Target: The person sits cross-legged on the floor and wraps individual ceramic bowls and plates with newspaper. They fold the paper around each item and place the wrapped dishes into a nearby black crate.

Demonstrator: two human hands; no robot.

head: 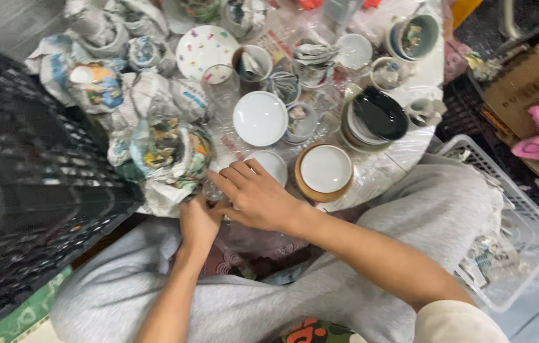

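A round table (409, 149) under clear plastic, crowded with crockery and newspaper-wrapped bundles.
My left hand (198, 222) and right hand (255, 197) close their fingers on a small clear glass (212, 189) at the near edge, beside a crumpled newspaper bundle (168, 152).

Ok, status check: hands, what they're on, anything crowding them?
Left hand and right hand together at table edge, closed on a clear glass item, mostly hidden. Newspaper-wrapped bundle touching on the left. White saucer and brown-rimmed plate close by.
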